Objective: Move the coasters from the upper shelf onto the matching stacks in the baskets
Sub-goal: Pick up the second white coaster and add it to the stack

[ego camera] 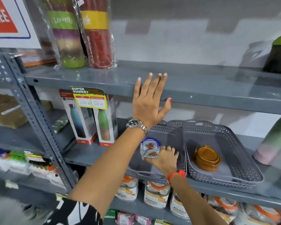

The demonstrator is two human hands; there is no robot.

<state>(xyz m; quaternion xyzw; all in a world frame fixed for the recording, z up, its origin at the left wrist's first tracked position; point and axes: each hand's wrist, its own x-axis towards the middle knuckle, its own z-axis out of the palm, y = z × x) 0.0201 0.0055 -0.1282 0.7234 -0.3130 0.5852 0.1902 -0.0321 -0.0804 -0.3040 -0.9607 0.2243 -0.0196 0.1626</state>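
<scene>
Coasters: the white printed ones [150, 149] sit stacked at the back-left of the left basket [136, 163] on the middle shelf, and none can be seen on the stretch of upper shelf [201, 82] in view, so the moving looks close to finished, perhaps down to this last piece.

Going left to right: the left hand [150, 101], with a watch at the wrist, lies flat and spread on the front lip of the upper shelf, fingers up on the shelf surface, holding nothing. It seems only to brace.

The right hand [165, 157] is down inside the left basket, fingers curled over, and a white coaster with a red motif [151, 154] juts from beside the thumb, against the foot of the white stack. I judge it is being set down there, but whether the fingers are pinching it or have already let go I cannot tell, since the hand's back hides the fingertips.

In the right basket [234, 143] a stack of brown round coasters [207, 158] stands alone, apart from both hands.

Motion blur smears the frame, and the far right of the upper shelf is cut off, so a stray coaster there cannot be ruled out.
</scene>
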